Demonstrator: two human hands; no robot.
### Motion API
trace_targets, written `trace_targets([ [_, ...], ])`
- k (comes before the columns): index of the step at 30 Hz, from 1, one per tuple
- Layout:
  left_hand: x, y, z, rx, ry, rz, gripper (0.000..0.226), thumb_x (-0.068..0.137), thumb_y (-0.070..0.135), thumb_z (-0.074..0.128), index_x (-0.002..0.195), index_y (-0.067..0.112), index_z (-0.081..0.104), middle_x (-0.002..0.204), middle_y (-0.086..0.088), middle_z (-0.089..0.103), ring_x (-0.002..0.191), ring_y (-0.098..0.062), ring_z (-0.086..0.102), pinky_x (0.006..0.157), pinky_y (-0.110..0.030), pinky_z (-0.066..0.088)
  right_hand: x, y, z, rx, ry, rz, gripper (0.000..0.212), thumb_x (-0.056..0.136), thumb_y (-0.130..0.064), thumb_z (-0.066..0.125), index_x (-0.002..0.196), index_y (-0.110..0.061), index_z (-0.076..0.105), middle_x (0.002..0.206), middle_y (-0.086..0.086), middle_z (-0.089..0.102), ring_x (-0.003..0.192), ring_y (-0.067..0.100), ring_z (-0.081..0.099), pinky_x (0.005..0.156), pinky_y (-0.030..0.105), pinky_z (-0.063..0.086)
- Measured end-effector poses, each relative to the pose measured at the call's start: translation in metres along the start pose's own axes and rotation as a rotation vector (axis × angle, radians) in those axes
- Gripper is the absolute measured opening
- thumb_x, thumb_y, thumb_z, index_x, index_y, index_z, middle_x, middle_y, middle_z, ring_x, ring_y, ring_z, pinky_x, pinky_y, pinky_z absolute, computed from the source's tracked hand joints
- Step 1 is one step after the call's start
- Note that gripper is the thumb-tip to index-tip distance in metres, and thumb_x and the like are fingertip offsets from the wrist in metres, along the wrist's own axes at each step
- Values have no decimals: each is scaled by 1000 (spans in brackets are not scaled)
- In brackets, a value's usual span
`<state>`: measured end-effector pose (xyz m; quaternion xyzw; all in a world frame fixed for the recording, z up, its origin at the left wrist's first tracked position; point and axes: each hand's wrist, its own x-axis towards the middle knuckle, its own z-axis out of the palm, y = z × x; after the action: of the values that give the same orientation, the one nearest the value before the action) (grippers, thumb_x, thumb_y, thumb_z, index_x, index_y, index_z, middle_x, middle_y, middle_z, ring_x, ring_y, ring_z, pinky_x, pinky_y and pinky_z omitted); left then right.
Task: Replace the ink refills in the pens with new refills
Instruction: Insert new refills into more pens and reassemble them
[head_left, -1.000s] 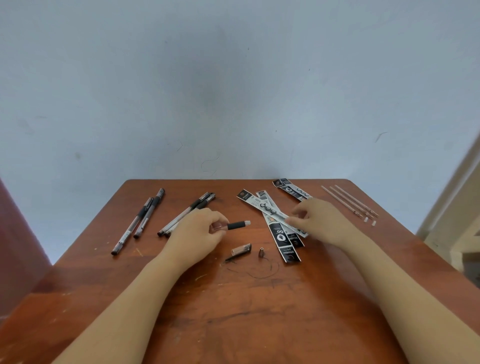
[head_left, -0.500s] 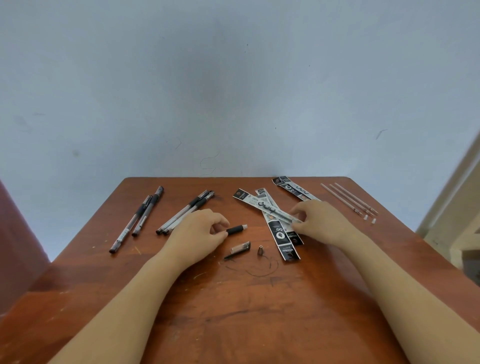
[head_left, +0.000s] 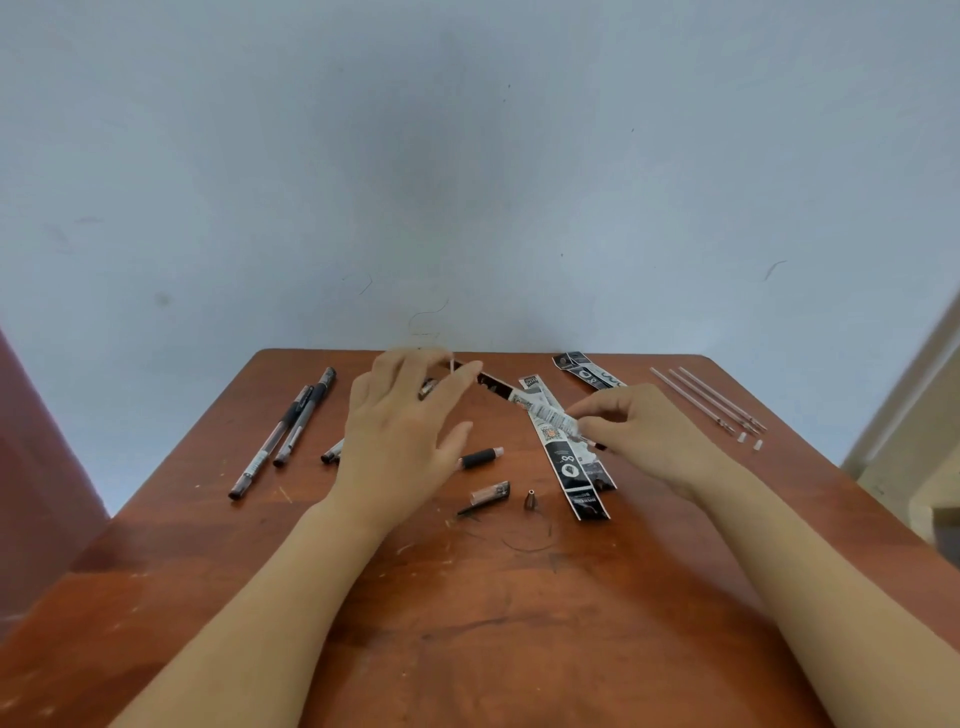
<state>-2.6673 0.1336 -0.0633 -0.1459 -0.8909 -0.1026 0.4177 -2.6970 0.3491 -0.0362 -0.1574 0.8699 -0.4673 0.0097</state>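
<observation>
**Left hand let go of the pen barrel**

The left hand (head_left: 402, 431) had released the pen barrel (head_left: 480, 458), which now lay on the worktop (head_left: 467, 623) beside it. Its grip was apart, fingers spread. The right hand (head_left: 641, 439) had risen, its grip clamped on one refill packet (head_left: 545, 415). To the left lay spare pens (head_left: 291, 426). A pale blue wall (head_left: 467, 156) stood behind.

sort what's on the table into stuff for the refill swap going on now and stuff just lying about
In the job: refill packet pinched by right hand; open pen barrel; pen cap; tip cone.
Lying about: two pens at left; three bare refills at right; flat packets.
</observation>
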Motion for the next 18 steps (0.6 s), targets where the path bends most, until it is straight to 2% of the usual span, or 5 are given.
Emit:
trace_targets([
  [4, 0, 4, 3, 89, -39, 152, 46, 72, 34, 46, 117, 24, 48, 117, -6, 60, 116, -22, 38, 95, -39, 28, -4, -8, 6, 134, -78, 22, 33, 87, 0, 50, 71, -23, 68, 59, -6, 64, 50, 5, 49, 53, 19, 39],
  [7, 0, 4, 6, 72, -18, 207, 37, 75, 29, 44, 112, 27, 48, 104, -1, 66, 104, -19, 51, 97, -39, 28, -6, -11, 9, 261, -155, 65, 29, 89, -1, 47, 75, -16, 68, 56, -5, 65, 47, 7, 49, 46, 15, 38],
  [12, 0, 3, 4, 17, -24, 225, 32, 79, 20, 42, 104, 24, 62, 80, 1, 67, 69, -22, 62, 75, -35, 45, -6, -9, 6, 405, -239, 96, 22, 90, -4, 49, 80, -10, 68, 60, -1, 63, 48, 8, 49, 44, 14, 37],
  [15, 0, 3, 4, 3, -61, 211, 34, 80, 19, 42, 104, 19, 65, 74, -1, 64, 64, -22, 59, 59, -33, 43, -6, -7, 3, 427, -266, 66, 19, 89, -3, 49, 86, -10, 66, 60, -1, 66, 48, 8, 51, 45, 14, 39],
  [18, -1, 0, 5, -30, -75, 166, 35, 80, 21, 41, 106, 19, 65, 74, -1, 63, 64, -22, 58, 57, -31, 36, -4, -6, -1, 488, -231, 70, 21, 88, -1, 48, 86, -11, 66, 61, 3, 69, 46, 9, 54, 45, 16, 40],
])
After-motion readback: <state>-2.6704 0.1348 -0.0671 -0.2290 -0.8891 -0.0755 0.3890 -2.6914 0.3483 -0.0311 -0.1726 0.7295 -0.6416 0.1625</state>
